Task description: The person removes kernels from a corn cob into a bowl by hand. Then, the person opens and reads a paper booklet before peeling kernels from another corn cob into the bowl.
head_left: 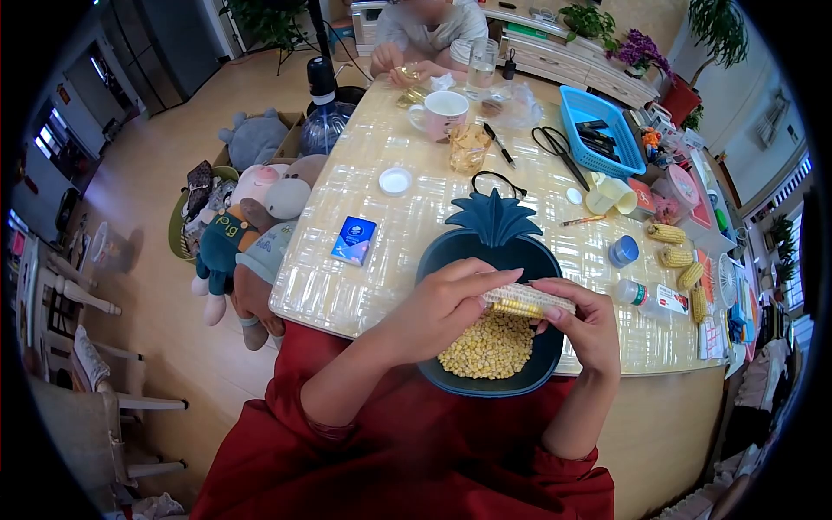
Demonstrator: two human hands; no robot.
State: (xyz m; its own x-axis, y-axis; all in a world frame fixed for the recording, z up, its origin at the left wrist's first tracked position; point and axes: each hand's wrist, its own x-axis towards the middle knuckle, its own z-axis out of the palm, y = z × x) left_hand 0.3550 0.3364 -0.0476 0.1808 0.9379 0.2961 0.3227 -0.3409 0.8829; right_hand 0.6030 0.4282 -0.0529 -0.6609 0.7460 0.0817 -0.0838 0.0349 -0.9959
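Observation:
A corn cob [530, 300], mostly stripped to pale bare rows with a strip of yellow kernels left on it, lies sideways between my hands. My left hand [449, 305] grips its left end, fingers pressed along the top. Around the right end wrap the fingers of my right hand [588, 319], the thumb lying against the kernels. Both hands are above a dark blue pineapple-shaped bowl [431, 368] with a leafy top. Loose yellow corn kernels [485, 348] heap in its near part. My palms and the cob hide some of the bowl's inside.
Several corn cobs [676, 256] lie at the right. Scissors [562, 154], a blue basket [568, 104], a mug [445, 113], a white lid [395, 181] and a blue tissue pack [354, 240] are on the table. Across it sits another person [433, 35], hands busy. Plush toys [260, 225] stand left.

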